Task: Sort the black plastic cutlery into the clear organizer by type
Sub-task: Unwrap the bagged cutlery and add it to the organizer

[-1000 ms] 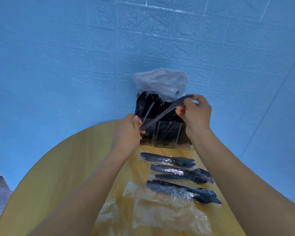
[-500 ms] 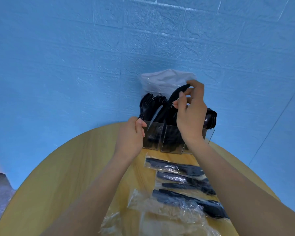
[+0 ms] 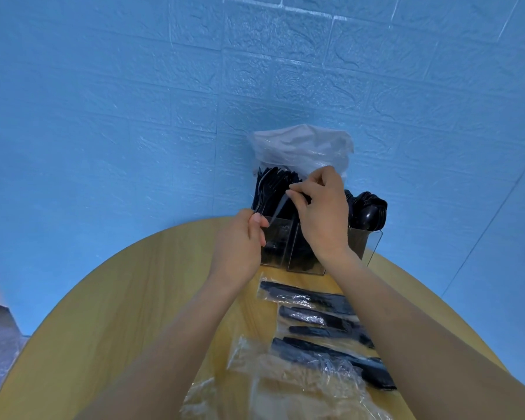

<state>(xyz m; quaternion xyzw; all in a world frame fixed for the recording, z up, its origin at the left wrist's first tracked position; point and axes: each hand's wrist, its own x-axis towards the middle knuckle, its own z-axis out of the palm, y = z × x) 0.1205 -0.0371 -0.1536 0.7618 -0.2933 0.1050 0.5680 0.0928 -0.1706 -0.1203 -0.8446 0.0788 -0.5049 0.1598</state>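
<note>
The clear organizer [image 3: 374, 244] stands at the round table's far edge. Black forks [image 3: 274, 180] fill its left compartment and black spoons [image 3: 368, 211] its right one. My right hand hides the middle one. My left hand [image 3: 239, 247] grips the lower end of a thin black cutlery piece [image 3: 279, 207] just in front of the left compartment. Glare hides which type it is. My right hand [image 3: 322, 216] is above the middle compartment, and its fingertips pinch the piece's upper end.
Three wrapped cutlery packs [image 3: 311, 300] lie in a row on the wooden table [image 3: 128, 304] under my right forearm. Crumpled clear wrappers [image 3: 288, 386] lie nearer to me. A clear plastic bag [image 3: 303, 147] stands behind the organizer against the blue wall.
My right hand lowered the black knife into the organizer and let go. It then came down to the piece in my left hand. My left hand stayed by the left compartment.
</note>
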